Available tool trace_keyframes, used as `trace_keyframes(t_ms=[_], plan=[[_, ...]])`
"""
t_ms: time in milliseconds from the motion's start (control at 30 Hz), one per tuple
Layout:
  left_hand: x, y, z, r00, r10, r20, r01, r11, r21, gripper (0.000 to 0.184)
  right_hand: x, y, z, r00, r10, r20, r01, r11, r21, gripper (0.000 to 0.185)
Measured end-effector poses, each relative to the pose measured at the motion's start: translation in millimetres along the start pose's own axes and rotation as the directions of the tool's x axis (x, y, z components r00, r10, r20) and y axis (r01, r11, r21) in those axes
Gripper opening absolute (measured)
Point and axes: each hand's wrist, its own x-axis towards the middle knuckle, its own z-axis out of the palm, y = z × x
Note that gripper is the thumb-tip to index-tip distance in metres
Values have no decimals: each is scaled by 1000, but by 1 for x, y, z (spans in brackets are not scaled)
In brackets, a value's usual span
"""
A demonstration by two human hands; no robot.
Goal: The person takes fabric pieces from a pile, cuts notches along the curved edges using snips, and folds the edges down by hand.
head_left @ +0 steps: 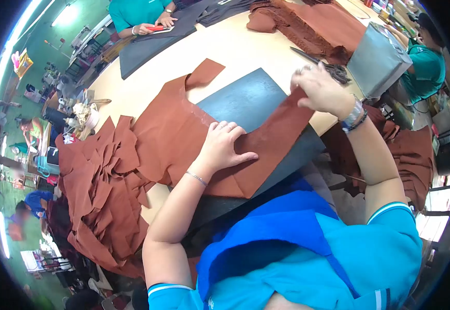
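A large reddish-brown leather piece (168, 124) with an irregular outline lies over a dark flat board (245, 98) on the table in front of me. Flat on its middle, near the curved inner edge, rests my left hand (222, 144) with the thumb spread out and nothing gripped. My right hand (323, 88) pinches the piece's far right end and holds it raised off the board. Bare dark board shows between the piece's two arms. Another strip of the piece curls up at its upper end.
A heap of brown leather pieces (106, 191) lies to my left. Beyond are a metal box (380, 59), a dark pointed tool (305, 54) and more brown leather (323, 26). Across the table a co-worker's hands (155, 26) hold a red-handled tool. Another person sits at right.
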Motion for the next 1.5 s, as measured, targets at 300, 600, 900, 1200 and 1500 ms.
trace_keyframes(t_ms=[300, 600, 900, 1200, 1500], plan=[[12, 10, 14, 994, -49, -97, 48, 999, -18, 56, 8, -47, 94, 988, -151, -5, 136, 875, 464, 24], [-1, -30, -14, 997, -30, 75, 34, 997, -65, 17, -1, -50, 115, 955, -176, -241, 257, 894, 368, 10], [-14, -50, -2, 978, 204, -52, -187, 954, 233, 21, -12, -59, 120, 907, -325, -267, 343, 939, 20, 20], [-18, -48, 1, 964, 238, -121, -202, 947, 250, 29, -10, -95, 116, 948, -250, -196, 215, 960, -180, 27], [-21, -75, -5, 949, 241, -203, -165, 929, 330, 20, -7, -106, 121, 954, -227, -194, 203, 970, -134, 32]])
